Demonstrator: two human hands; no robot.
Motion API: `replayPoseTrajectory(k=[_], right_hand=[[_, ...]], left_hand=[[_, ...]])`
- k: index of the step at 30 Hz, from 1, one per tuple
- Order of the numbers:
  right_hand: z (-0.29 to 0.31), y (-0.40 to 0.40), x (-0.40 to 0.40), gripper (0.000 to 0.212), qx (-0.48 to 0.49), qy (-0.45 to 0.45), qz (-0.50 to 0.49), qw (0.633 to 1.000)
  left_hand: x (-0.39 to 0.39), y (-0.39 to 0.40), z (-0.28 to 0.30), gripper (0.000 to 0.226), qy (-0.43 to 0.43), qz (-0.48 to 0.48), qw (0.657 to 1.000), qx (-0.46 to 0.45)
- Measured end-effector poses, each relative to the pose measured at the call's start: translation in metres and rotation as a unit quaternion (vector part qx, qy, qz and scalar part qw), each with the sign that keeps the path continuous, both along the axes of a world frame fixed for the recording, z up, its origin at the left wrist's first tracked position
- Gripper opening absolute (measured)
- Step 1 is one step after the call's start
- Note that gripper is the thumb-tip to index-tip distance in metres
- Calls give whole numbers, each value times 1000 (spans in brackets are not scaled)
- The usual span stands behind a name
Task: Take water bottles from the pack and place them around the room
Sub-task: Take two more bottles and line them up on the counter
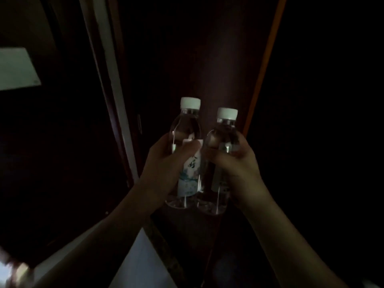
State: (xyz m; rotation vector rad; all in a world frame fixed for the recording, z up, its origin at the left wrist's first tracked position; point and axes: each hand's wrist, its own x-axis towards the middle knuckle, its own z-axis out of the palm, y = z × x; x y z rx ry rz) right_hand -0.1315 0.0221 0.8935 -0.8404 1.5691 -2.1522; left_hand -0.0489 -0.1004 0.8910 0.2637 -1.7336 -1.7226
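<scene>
I hold two clear water bottles with white caps upright, side by side, in front of me in a dark space. My left hand [164, 163] grips the left bottle [188, 125] around its middle, over a white label with blue print. My right hand [239, 169] grips the right bottle [225, 129] the same way. The two bottles stand nearly touching, and their bases hang in the air below my hands. The pack is not in view.
A dark wooden door [197, 59] with a pale frame strip [112, 80] on its left fills the view ahead. An orange-lit edge [268, 59] runs down the right. A pale rectangle [17, 69] shows at far left. Lighter floor [143, 262] lies below.
</scene>
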Motion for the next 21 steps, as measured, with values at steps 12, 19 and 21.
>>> replayPoseTrajectory(k=[12,19,21], right_hand=[[32,144,40,39,6,32,-331,943],[50,302,154,35,8,44,-552,833],[56,344,197,37,-6,54,-615,787]], left_hand=[[-46,90,22,31,21,-292,956,-35],[-13,264,35,10,36,-509,859,-44],[9,322,41,17,38,-577,816,-19]])
